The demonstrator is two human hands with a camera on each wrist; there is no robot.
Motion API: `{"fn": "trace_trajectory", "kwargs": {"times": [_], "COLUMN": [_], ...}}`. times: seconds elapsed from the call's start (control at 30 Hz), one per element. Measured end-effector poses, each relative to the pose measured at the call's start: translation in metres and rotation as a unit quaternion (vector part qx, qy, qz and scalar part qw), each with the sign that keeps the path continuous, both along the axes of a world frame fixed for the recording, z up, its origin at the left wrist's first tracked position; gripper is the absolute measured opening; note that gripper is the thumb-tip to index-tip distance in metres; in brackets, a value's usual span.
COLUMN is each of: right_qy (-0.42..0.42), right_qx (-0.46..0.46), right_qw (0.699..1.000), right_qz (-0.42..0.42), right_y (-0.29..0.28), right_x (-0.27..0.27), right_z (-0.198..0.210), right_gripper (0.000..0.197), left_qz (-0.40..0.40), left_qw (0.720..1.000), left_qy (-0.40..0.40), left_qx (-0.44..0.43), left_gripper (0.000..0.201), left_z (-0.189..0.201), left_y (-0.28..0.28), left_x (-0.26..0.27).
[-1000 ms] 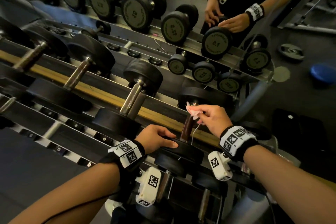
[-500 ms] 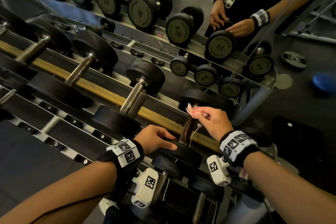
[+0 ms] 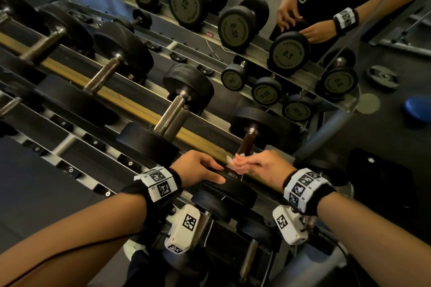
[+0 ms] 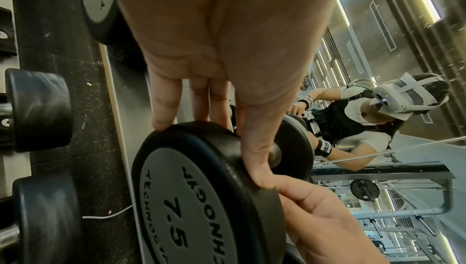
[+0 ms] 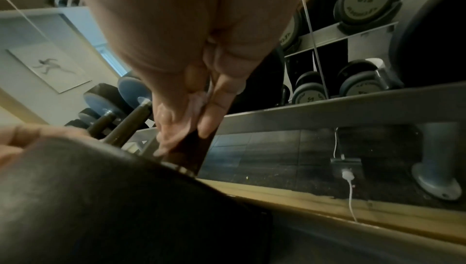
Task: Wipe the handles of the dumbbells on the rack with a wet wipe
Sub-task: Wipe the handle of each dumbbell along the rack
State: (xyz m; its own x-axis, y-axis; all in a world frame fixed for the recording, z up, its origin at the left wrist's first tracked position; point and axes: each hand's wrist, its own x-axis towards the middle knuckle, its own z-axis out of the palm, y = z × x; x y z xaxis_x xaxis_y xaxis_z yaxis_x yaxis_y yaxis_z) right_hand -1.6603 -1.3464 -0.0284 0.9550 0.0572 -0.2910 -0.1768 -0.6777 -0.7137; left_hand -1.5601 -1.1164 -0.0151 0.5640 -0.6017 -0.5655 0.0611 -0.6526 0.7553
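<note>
A black 7.5 dumbbell (image 3: 233,193) lies at the right end of the rack's (image 3: 144,109) top tier, its dark handle (image 3: 247,144) pointing away from me. My left hand (image 3: 211,170) holds the near head (image 4: 189,198), fingers over its rim and thumb (image 4: 302,198) on its edge. My right hand (image 3: 242,162) pinches a pale wet wipe (image 3: 234,165) round the handle's near end, right against that head. In the right wrist view the wipe (image 5: 199,99) is bunched between fingers and thumb on the handle (image 5: 199,148).
More dumbbells (image 3: 172,109) lie to the left on the same tier, with smaller ones (image 3: 247,256) on the tier below my wrists. A mirror behind the rack reflects the dumbbells and me. A white cable (image 5: 350,192) hangs behind the rack. A blue disc (image 3: 417,107) lies on the floor at right.
My right hand has slid the wipe down the handle from its far part to the near head. The left hand has stayed on the near head.
</note>
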Motion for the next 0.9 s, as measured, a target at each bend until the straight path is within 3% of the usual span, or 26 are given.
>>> {"fn": "trace_trajectory", "kwargs": {"times": [0.1,0.23,0.3,0.4,0.6,0.67,0.77,0.83,0.9], "right_qy": [0.01,-0.087,-0.108,-0.089,0.011,0.037,-0.032,-0.073,-0.069], "right_qx": [0.04,0.095,0.032,-0.029,-0.116,-0.02,0.093,0.081,0.04], "right_qw": [0.997,0.967,0.975,0.993,0.989,0.998,0.987,0.975,0.979], "right_qz": [-0.058,-0.219,-0.189,-0.073,0.092,0.045,-0.128,-0.193,-0.186], "right_y": [-0.001,-0.002,-0.003,-0.006,0.008,0.01,0.001,-0.004,-0.003], "right_x": [0.006,0.022,0.024,0.019,0.005,0.008,0.019,0.021,0.017], "right_z": [0.005,0.015,0.014,0.003,-0.009,-0.001,0.009,0.009,0.006], "right_gripper": [0.024,0.023,0.025,0.028,0.034,0.038,0.034,0.025,0.022], "left_qz": [0.0,-0.005,-0.008,-0.01,-0.008,-0.006,-0.008,-0.008,-0.013], "left_qw": [1.0,1.0,1.0,1.0,1.0,1.0,1.0,1.0,1.0], "left_qy": [0.004,0.011,0.014,0.012,0.011,0.012,0.013,0.014,0.011], "left_qx": [-0.002,-0.001,0.0,-0.001,-0.008,-0.009,-0.007,-0.006,-0.007], "left_gripper": [0.02,0.019,0.018,0.018,0.018,0.019,0.018,0.018,0.02], "left_z": [0.001,0.0,-0.001,-0.002,-0.004,-0.004,-0.004,-0.003,-0.002], "left_y": [0.0,0.001,0.001,0.001,0.0,0.0,0.001,0.001,0.001], "left_x": [0.0,0.001,0.002,0.002,0.0,0.0,0.0,0.001,0.0]}}
